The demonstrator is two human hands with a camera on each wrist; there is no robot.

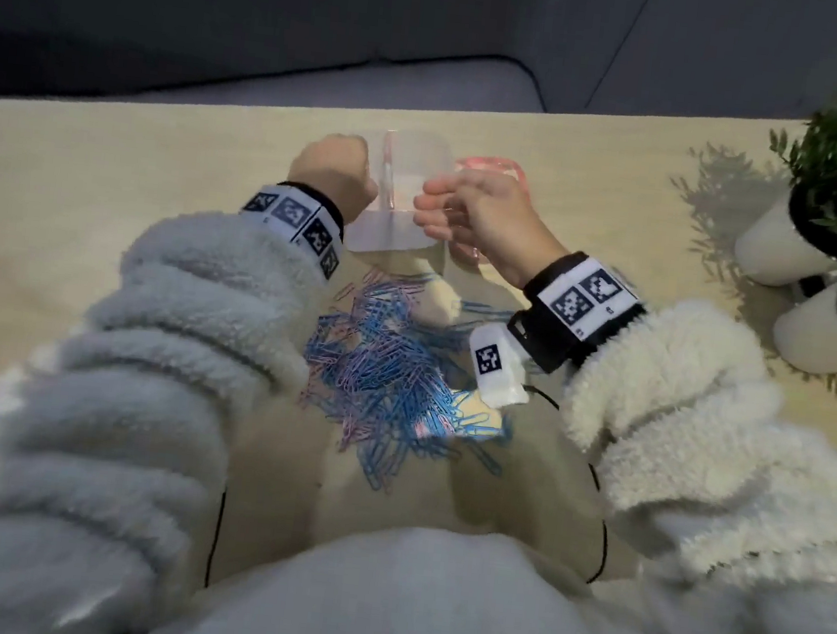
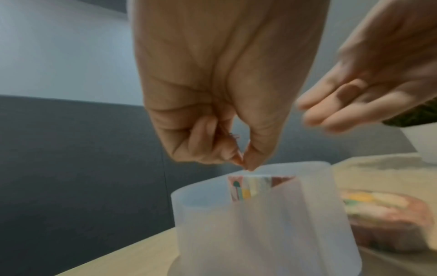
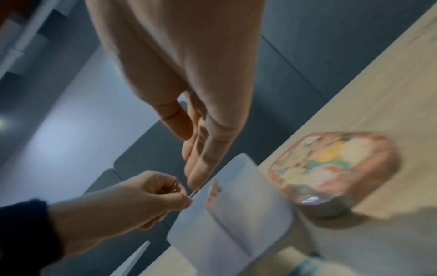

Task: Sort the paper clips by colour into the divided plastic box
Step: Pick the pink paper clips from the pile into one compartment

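A translucent divided box (image 1: 389,233) (image 2: 260,224) (image 3: 236,224) stands on the wooden table, beyond a loose pile of blue and pink paper clips (image 1: 390,370). My left hand (image 1: 358,181) (image 2: 244,164) (image 3: 187,198) hovers over the box's left rim, thumb and fingers pinched together on a small paper clip (image 3: 194,193) whose colour I cannot tell. My right hand (image 1: 433,210) (image 2: 331,112) (image 3: 189,158) is over the right side of the box with its fingers straight and the thumb apart; the fingertips almost meet the left hand's pinch. It holds nothing.
A pink patterned lid (image 1: 494,165) (image 2: 383,214) (image 3: 335,168) lies just right of the box. Two white pots (image 1: 785,247) (image 1: 817,333) with green plants stand at the table's right end. Beyond the table's far edge is a dark sofa.
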